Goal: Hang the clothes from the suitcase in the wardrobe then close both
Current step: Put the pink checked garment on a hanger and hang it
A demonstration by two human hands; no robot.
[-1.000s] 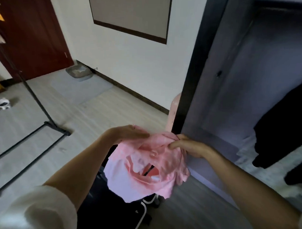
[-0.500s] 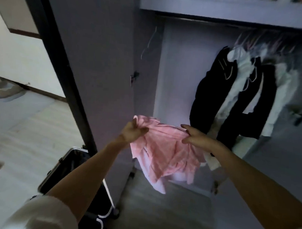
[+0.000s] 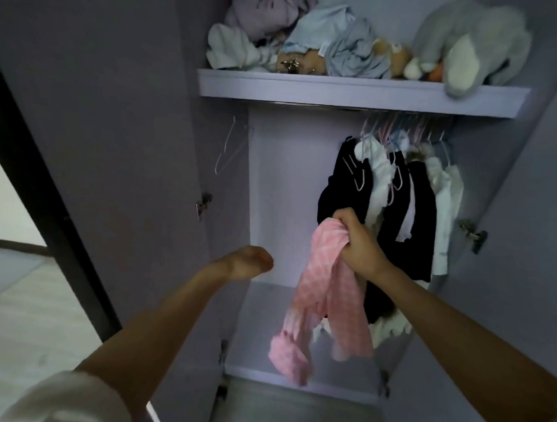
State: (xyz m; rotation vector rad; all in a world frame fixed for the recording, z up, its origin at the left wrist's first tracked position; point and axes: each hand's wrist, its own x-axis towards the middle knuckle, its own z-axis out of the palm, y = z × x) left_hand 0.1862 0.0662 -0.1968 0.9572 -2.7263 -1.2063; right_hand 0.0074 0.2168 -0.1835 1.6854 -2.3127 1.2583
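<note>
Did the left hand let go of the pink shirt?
Yes. The left hand left the shirt and moved left, toward the wardrobe's side wall.

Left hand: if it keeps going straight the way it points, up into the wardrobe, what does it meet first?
Probably the empty wire hanger up on the left; the left hand holds nothing, though depth is unclear.

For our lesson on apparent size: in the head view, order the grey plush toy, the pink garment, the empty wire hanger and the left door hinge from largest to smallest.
1. Grey plush toy and pink garment: alike; the garment is nearer.
2. Empty wire hanger.
3. Left door hinge.
</note>
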